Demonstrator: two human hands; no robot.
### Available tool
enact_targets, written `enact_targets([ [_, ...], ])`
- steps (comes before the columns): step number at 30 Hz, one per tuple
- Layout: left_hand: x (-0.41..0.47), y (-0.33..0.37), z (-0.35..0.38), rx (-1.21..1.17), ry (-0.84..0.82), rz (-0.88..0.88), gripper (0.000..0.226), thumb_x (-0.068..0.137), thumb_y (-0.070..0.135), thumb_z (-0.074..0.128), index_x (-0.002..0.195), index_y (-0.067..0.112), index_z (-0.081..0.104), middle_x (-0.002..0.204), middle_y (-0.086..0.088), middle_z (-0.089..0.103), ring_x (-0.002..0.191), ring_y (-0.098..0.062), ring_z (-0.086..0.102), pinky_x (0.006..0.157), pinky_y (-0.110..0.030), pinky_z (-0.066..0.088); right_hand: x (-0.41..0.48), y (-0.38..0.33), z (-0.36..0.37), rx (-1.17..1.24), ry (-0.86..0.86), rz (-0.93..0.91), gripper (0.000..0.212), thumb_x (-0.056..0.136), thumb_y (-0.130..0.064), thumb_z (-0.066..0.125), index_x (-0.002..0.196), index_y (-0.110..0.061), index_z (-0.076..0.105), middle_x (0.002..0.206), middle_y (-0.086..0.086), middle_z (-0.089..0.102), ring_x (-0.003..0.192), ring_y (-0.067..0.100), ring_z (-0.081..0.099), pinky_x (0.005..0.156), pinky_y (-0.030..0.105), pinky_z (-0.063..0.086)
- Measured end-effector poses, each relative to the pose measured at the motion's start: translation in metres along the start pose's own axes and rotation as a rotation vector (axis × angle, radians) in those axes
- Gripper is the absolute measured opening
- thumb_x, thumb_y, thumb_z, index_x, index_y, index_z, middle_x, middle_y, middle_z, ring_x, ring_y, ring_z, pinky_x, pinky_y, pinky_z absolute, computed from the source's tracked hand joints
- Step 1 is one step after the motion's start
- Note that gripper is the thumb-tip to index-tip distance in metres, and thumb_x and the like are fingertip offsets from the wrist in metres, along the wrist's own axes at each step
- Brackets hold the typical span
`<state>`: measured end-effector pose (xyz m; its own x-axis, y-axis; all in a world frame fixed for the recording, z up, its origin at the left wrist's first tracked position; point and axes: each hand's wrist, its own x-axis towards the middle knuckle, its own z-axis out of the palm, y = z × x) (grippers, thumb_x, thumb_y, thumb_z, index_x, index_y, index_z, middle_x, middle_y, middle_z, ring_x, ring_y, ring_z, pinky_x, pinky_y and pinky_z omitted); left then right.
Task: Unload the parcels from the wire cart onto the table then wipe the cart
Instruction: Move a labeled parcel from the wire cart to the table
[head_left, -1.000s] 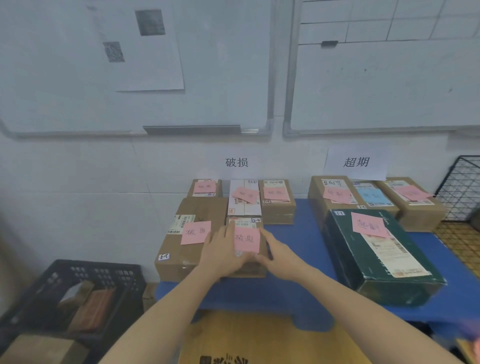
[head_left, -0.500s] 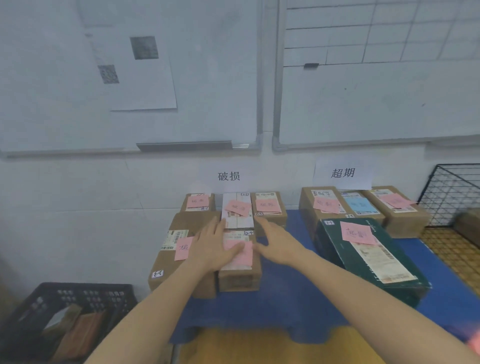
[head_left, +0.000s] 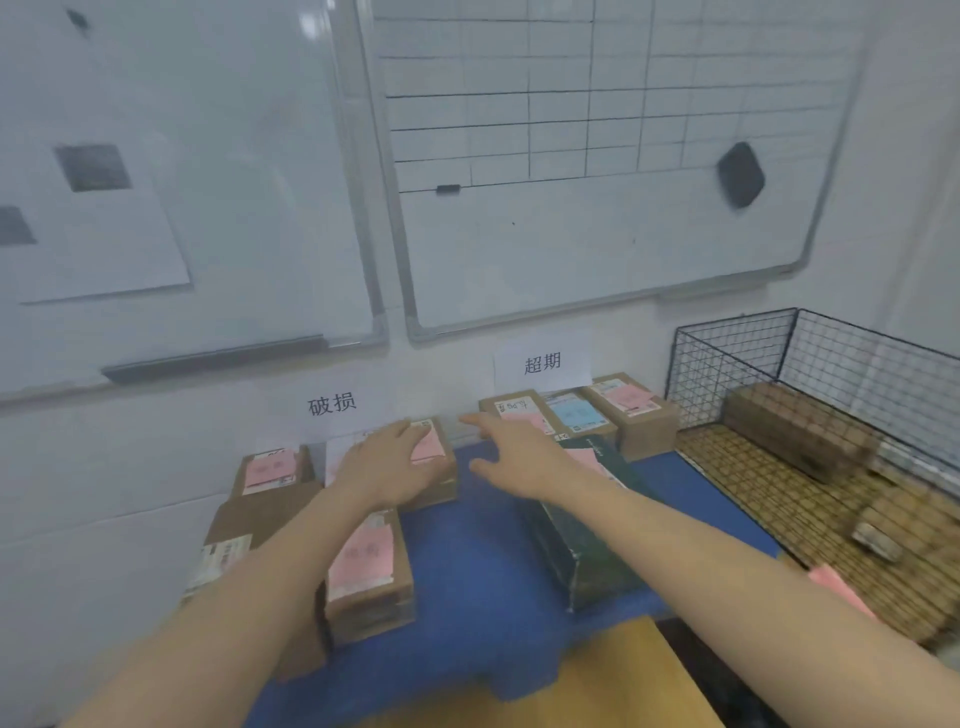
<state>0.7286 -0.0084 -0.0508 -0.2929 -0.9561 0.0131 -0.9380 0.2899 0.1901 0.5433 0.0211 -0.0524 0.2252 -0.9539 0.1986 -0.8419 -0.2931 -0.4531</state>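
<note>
Several cardboard parcels with pink notes sit on the blue table (head_left: 483, 561). My left hand (head_left: 389, 462) lies with straight fingers over a back-row parcel (head_left: 434, 462). A small parcel with a pink note (head_left: 363, 571) stands in front, below my left forearm. My right hand (head_left: 511, 452) hovers open with spread fingers above the blue surface, beside a dark green box (head_left: 582, 545). The black wire cart (head_left: 737, 364) stands at the right, with brown parcels (head_left: 795, 431) inside it.
Two whiteboards hang on the wall above the table. Three more parcels (head_left: 576, 415) line the wall under a paper sign. A large brown box (head_left: 244, 535) sits at the table's left end. A pink note (head_left: 836, 592) lies by the cart's near edge.
Both hands have left the front small parcel and moved up and back; the left now lies on a back-row parcel. The view has swung right, bringing the wire cart into sight.
</note>
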Motion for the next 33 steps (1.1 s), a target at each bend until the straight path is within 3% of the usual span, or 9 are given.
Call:
enact_targets([
  [2, 0.012, 0.035, -0.002, 0.001, 0.033, 0.067, 0.073, 0.087, 0.065, 0.039, 0.149, 0.026, 0.031, 0.157, 0.001, 0.027, 0.142, -0.019, 0.028, 0.113, -0.034, 0.025, -0.016, 0.027, -0.026, -0.009, 0.016, 0.054, 0.059, 0.092, -0.026, 0.056, 0.146, -0.028, 0.034, 0.135, 0.007, 0.054, 0.121, 0.026, 0.052, 0.095, 0.033, 0.043],
  [5, 0.033, 0.094, -0.005, -0.040, 0.053, 0.140, 0.061, 0.094, 0.053, 0.045, 0.148, 0.027, 0.032, 0.155, 0.003, 0.029, 0.141, -0.019, 0.031, 0.112, -0.036, 0.028, -0.038, 0.069, -0.070, -0.065, 0.065, 0.089, 0.055, 0.092, -0.030, 0.056, 0.143, -0.028, 0.036, 0.132, 0.008, 0.056, 0.120, 0.027, 0.053, 0.096, 0.038, 0.045],
  [9, 0.060, 0.189, -0.008, -0.127, 0.105, 0.219, 0.060, 0.095, 0.053, 0.046, 0.147, 0.026, 0.035, 0.153, 0.002, 0.034, 0.140, -0.018, 0.033, 0.113, -0.038, 0.028, -0.072, 0.134, -0.136, -0.109, 0.132, 0.154, 0.056, 0.090, -0.029, 0.058, 0.142, -0.028, 0.037, 0.128, 0.010, 0.057, 0.115, 0.028, 0.057, 0.092, 0.036, 0.047],
  [13, 0.080, 0.297, 0.003, -0.207, 0.157, 0.280, 0.060, 0.095, 0.051, 0.046, 0.147, 0.024, 0.034, 0.153, 0.002, 0.034, 0.140, -0.018, 0.033, 0.113, -0.037, 0.028, -0.115, 0.207, -0.202, -0.142, 0.167, 0.182, 0.059, 0.090, -0.029, 0.060, 0.144, -0.024, 0.036, 0.132, 0.012, 0.056, 0.123, 0.026, 0.052, 0.099, 0.039, 0.044],
  [20, 0.116, 0.464, 0.032, -0.275, 0.101, 0.351, 0.063, 0.095, 0.054, 0.043, 0.149, 0.023, 0.031, 0.155, 0.001, 0.030, 0.142, -0.019, 0.028, 0.114, -0.044, 0.026, -0.176, 0.321, -0.286, -0.155, 0.195, 0.233, 0.061, 0.093, -0.027, 0.057, 0.148, -0.023, 0.030, 0.145, 0.006, 0.046, 0.130, 0.022, 0.046, 0.106, 0.035, 0.037],
  [26, 0.157, 0.560, 0.058, -0.258, 0.053, 0.397, 0.064, 0.096, 0.050, 0.045, 0.150, 0.020, 0.028, 0.156, 0.000, 0.028, 0.143, -0.019, 0.026, 0.117, -0.042, 0.024, -0.204, 0.415, -0.332, -0.193, 0.159, 0.309, 0.061, 0.095, -0.026, 0.056, 0.149, -0.020, 0.029, 0.145, 0.006, 0.045, 0.131, 0.021, 0.045, 0.105, 0.032, 0.036],
  [33, 0.233, 0.624, 0.086, -0.180, -0.011, 0.324, 0.068, 0.095, 0.056, 0.042, 0.151, 0.023, 0.023, 0.157, 0.002, 0.025, 0.144, -0.020, 0.024, 0.116, -0.045, 0.023, -0.176, 0.525, -0.364, -0.198, 0.095, 0.340, 0.063, 0.093, -0.024, 0.059, 0.148, -0.022, 0.029, 0.144, 0.009, 0.046, 0.129, 0.025, 0.047, 0.103, 0.035, 0.038],
])
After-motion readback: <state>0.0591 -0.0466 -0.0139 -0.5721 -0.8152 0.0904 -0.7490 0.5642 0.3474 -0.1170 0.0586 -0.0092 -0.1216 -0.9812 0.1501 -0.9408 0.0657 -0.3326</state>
